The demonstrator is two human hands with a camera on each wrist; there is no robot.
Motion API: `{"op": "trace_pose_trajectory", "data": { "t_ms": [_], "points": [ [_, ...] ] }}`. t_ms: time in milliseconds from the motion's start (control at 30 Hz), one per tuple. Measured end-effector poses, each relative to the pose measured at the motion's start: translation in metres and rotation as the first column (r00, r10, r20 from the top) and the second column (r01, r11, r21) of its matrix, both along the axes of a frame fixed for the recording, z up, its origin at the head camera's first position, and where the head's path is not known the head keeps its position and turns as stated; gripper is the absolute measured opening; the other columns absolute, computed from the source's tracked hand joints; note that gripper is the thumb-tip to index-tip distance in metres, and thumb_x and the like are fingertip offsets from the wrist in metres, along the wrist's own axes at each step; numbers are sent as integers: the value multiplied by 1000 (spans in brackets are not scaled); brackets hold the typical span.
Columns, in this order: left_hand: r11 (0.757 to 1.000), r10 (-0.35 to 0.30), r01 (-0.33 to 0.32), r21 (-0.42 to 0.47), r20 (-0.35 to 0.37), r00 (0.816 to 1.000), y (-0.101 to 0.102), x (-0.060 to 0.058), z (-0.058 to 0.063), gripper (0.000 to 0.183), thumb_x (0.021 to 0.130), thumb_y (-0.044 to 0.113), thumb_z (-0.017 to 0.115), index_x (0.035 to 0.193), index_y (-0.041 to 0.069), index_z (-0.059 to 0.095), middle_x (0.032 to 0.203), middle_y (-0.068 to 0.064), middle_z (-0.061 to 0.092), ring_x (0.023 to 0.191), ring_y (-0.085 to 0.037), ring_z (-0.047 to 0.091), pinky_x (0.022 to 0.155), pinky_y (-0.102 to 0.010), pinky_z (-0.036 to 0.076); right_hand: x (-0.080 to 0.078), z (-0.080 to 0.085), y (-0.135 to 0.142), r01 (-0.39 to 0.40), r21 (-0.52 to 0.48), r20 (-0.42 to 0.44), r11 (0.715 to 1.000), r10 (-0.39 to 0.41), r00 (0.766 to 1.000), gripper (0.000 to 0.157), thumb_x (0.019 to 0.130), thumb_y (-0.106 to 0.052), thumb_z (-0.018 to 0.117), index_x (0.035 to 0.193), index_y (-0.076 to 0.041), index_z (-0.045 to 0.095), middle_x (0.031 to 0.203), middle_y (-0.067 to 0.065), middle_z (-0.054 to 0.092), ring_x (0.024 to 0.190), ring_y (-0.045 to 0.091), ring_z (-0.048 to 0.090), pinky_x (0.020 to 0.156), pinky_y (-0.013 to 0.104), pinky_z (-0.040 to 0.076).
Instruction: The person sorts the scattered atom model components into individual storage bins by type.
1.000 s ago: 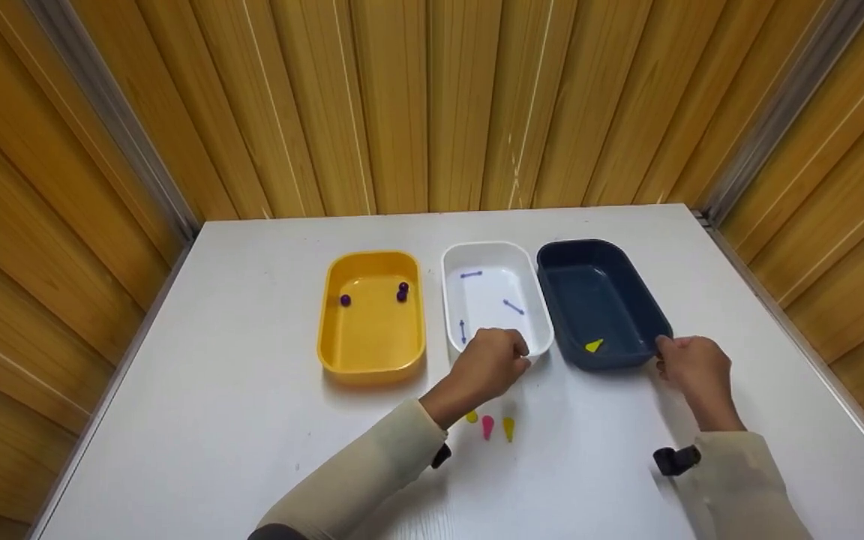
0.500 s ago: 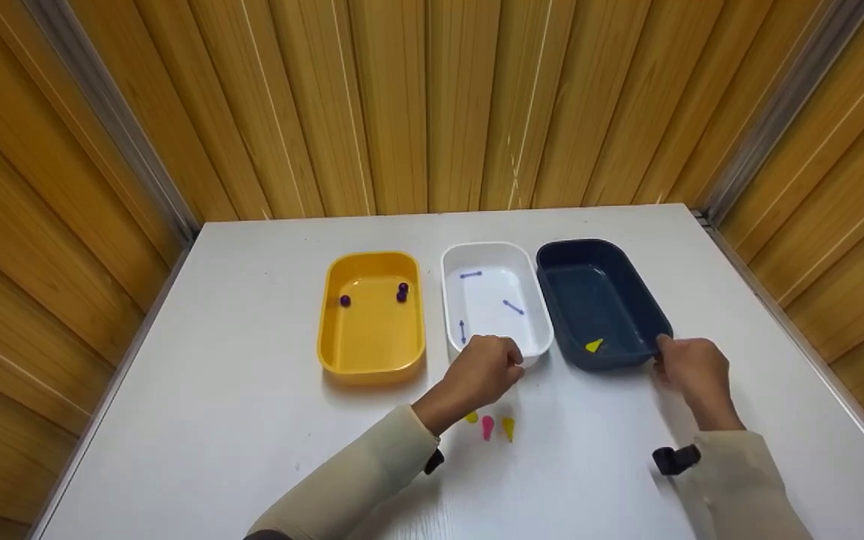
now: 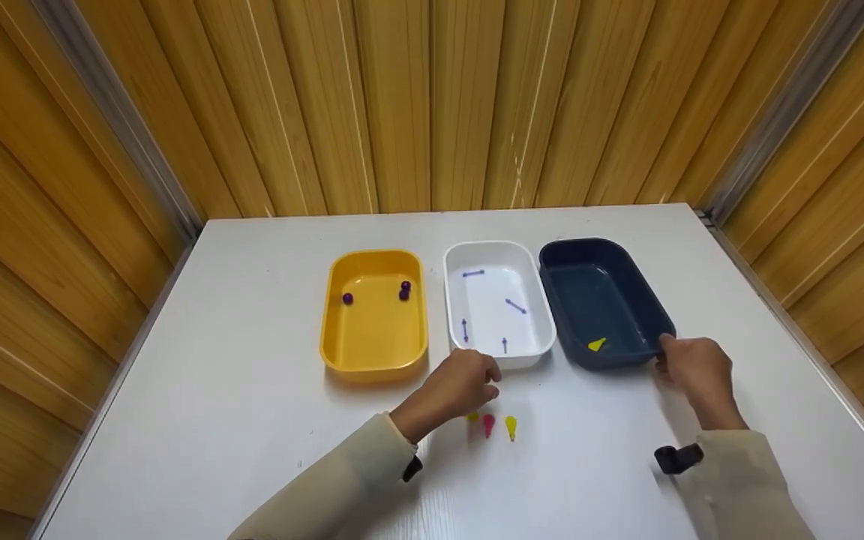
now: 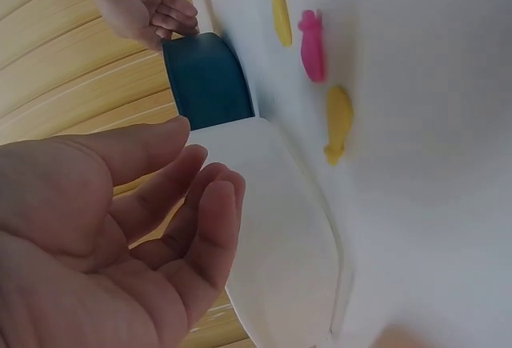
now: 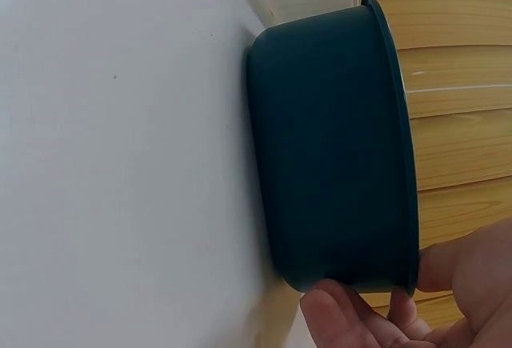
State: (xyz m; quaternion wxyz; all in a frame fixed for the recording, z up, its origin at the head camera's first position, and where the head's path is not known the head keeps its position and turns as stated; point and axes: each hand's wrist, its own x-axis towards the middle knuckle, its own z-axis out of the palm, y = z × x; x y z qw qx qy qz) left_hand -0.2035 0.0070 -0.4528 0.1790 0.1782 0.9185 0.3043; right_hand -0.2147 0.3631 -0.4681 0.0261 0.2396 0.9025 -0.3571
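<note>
My left hand [image 3: 451, 382] is just in front of the near wall of the white tray [image 3: 498, 356], its fingers loosely curled with nothing between thumb and fingertips. Several small purple double-knobbed sticks [image 3: 516, 306] lie inside that tray. Below the hand on the table are a small pink tapered piece [image 3: 488, 425] and two yellow tapered pieces [image 3: 511, 427], one partly covered by the hand in the head view. My right hand [image 3: 698, 371] pinches the near right corner of the dark blue tray [image 5: 336, 148], thumb at the rim, fingers under its side. One yellow piece [image 3: 596, 344] lies in it.
On the left stands a yellow tray [image 3: 373, 364] with three dark purple balls [image 3: 348, 298] inside. All three trays are in a row on the white table [image 3: 252, 360]. Wood-patterned panels [image 3: 432, 105] close in the back and sides.
My left hand has drawn back toward the left and nearer me, its fingers parting. A purple stick now shows at the near end of the white tray. The right hand stays put.
</note>
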Motion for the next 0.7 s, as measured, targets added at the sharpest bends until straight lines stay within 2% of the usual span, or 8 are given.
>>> {"op": "trace_pose_trajectory", "data": {
  "t_ms": [300, 433, 700],
  "points": [
    [1000, 1, -2, -31, -27, 1000, -11, -1, -8, 23, 91, 14, 76, 114, 9, 77, 105, -5, 74, 83, -14, 59, 80, -25, 57, -2, -2, 2, 13, 33, 24, 999, -14, 1000, 58, 104, -41, 42, 107, 7, 74, 80, 8, 77, 84, 23, 66, 71, 29, 42],
    [999, 14, -14, -29, 14, 1000, -15, -1, -10, 25, 91, 13, 76, 116, 10, 76, 110, -4, 74, 85, -14, 60, 83, -27, 58, -3, -2, 3, 5, 25, 25, 1000, -6, 1000, 58, 105, -40, 41, 110, 8, 72, 80, 8, 77, 78, 20, 66, 68, 28, 43],
    [998, 13, -11, -62, 26, 1000, -20, -3, -11, 25, 90, 12, 77, 114, 12, 78, 111, -4, 75, 86, -15, 60, 82, -28, 57, -4, -1, 0, 36, -38, 23, 999, -36, 999, 57, 105, -38, 41, 115, 11, 68, 83, 12, 76, 69, 14, 68, 60, 25, 48]
  ]
}}
